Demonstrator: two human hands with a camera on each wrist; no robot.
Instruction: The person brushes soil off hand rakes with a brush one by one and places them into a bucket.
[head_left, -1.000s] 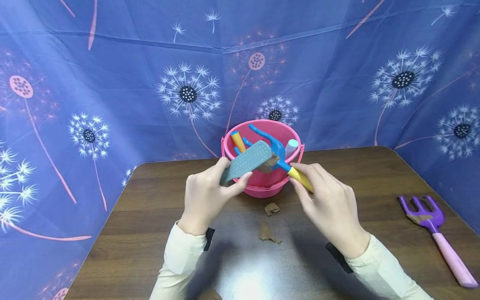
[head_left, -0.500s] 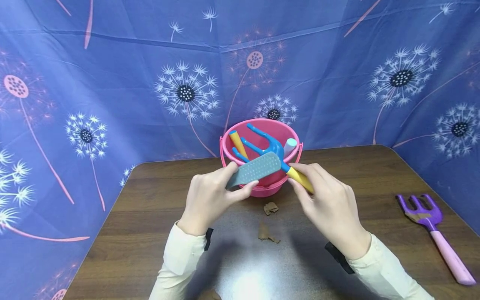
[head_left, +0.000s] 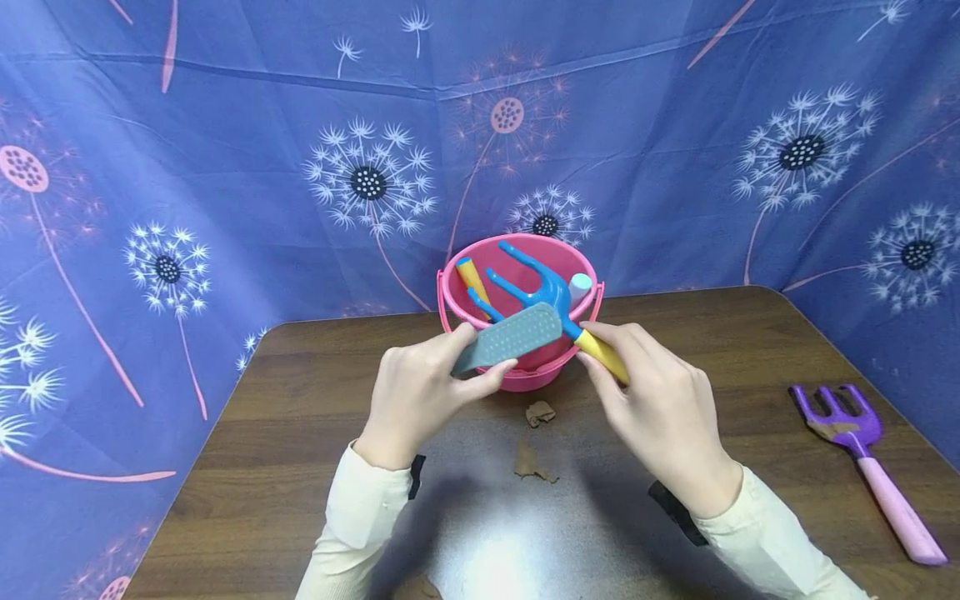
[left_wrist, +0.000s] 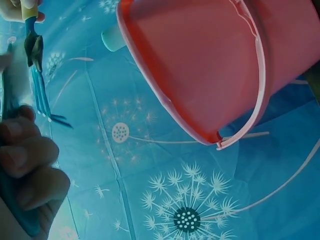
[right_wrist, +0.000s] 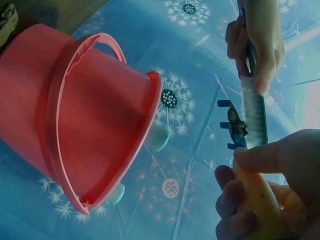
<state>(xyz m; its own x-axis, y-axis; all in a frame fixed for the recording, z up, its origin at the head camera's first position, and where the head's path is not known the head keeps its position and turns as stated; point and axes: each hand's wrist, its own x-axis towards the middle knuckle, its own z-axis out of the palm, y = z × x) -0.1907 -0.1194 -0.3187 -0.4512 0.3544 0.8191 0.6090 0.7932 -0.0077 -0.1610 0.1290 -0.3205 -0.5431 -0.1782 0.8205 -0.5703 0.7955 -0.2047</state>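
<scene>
My left hand (head_left: pixel 416 392) grips a grey-green scrub brush (head_left: pixel 510 339), its dotted back facing up. In the right wrist view its white bristles (right_wrist: pixel 253 112) lie against the head of a blue toy rake, beside a dark brown clump (right_wrist: pixel 236 125) on it. My right hand (head_left: pixel 663 404) holds this toy rake (head_left: pixel 553 290) by its yellow handle (head_left: pixel 602 354), thumb on top. The rake's tines point up and left over the pink bucket (head_left: pixel 525 381); from the head, the brush overlaps part of the rake head and hides the clump.
A yellow handle (head_left: pixel 471 279) and a light-blue handle (head_left: pixel 579 287) stick up from the bucket. Brown crumbly pieces (head_left: pixel 539 413) lie on the wooden table (head_left: pixel 300 417) in front of it. A purple toy rake (head_left: pixel 858 425) with brown residue lies at the right. Dandelion-print cloth (head_left: pixel 645 150) hangs behind.
My left hand has moved the brush right and slightly down over the rake head, covering the brown clump in the head view. The right hand keeps its grip on the toy rake, nearly still.
</scene>
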